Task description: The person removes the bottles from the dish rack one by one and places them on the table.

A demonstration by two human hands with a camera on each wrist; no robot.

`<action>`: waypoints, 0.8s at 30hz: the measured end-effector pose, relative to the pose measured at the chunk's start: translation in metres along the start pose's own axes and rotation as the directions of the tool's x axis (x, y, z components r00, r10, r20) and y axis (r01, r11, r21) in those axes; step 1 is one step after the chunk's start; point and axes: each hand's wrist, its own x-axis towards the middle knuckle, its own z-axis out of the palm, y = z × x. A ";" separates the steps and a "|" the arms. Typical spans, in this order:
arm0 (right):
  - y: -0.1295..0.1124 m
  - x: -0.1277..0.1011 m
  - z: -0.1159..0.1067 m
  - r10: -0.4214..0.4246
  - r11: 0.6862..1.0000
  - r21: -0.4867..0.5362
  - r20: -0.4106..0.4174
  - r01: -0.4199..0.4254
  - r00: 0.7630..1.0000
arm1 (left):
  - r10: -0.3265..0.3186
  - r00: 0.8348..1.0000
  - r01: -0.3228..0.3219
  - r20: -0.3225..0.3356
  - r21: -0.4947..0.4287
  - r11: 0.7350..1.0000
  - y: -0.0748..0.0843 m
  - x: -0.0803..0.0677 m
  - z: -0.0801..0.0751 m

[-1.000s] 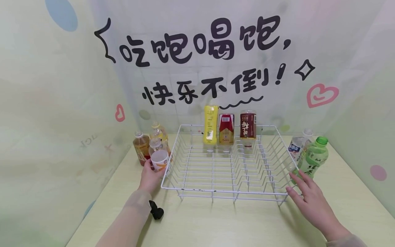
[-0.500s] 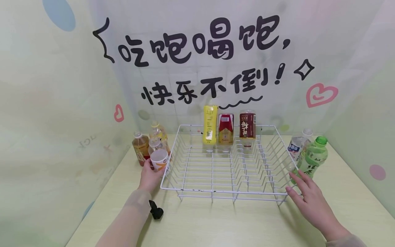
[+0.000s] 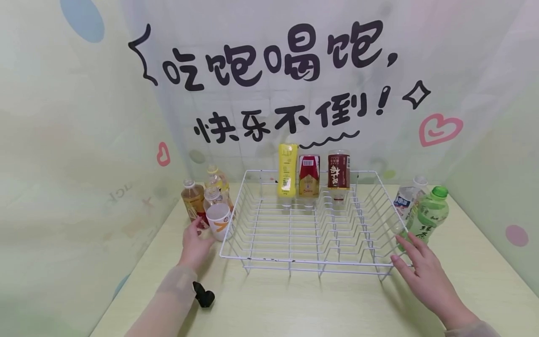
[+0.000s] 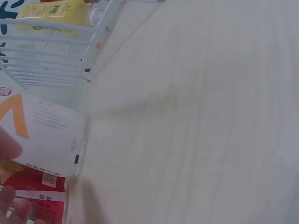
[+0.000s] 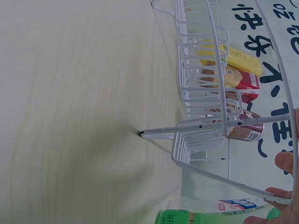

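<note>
In the head view my left hand (image 3: pixel 196 245) is beside a white paper cup (image 3: pixel 219 223) with an orange mark, left of the rack. Its fingers reach toward the brown-drink bottle (image 3: pixel 193 200) behind; whether they touch it is unclear. The left wrist view shows the thumb (image 4: pixel 8 144) in front of the cup and fingertips (image 4: pixel 18 210) over a red label. At the right front corner of the white wire dish rack (image 3: pixel 269 259), my right hand (image 3: pixel 429 276) rests relaxed fingers on the rim. A green tea bottle (image 3: pixel 429 215) stands just beyond those fingers.
Three upside-down containers lean at the rack's back: a yellow bottle (image 3: pixel 287 171), a red-and-gold one (image 3: pixel 309 177) and a dark red one (image 3: pixel 338 171). A clear bottle (image 3: pixel 406 201) stands behind the green one. Two more bottles, one yellow-labelled (image 3: pixel 216 180), stand behind the cup.
My left hand has let go of the cup and shifted a little left and toward me. The cup stands upright beside the rack. My right hand has not moved.
</note>
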 end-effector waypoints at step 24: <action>0.001 -0.001 0.000 -0.006 1.000 0.013 -0.007 0.007 1.000 | 0.260 0.959 -0.282 -0.109 -0.351 0.893 0.166 -0.032 -0.023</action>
